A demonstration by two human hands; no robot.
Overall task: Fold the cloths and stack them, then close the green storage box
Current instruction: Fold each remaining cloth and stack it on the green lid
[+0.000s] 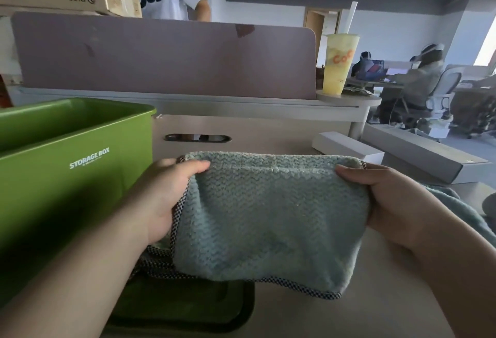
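A pale blue-green cloth point(268, 217) with a checked border hangs folded in front of me, above the desk. My left hand point(166, 198) pinches its upper left corner and my right hand point(389, 201) pinches its upper right corner. The green storage box point(67, 176) stands open on the left, its inside hidden from here. Its dark green lid point(188, 308) lies flat on the desk below the cloth, partly covered by it. Another blue-green cloth point(461, 211) lies at the right edge behind my right hand.
A mauve desk divider point(161, 56) runs along the back. A yellow drink cup point(339, 64) stands at the right end of it. Two white boxes point(346, 147) lie on the desk at the right. A person in a white shirt stands behind the divider; others sit far right.
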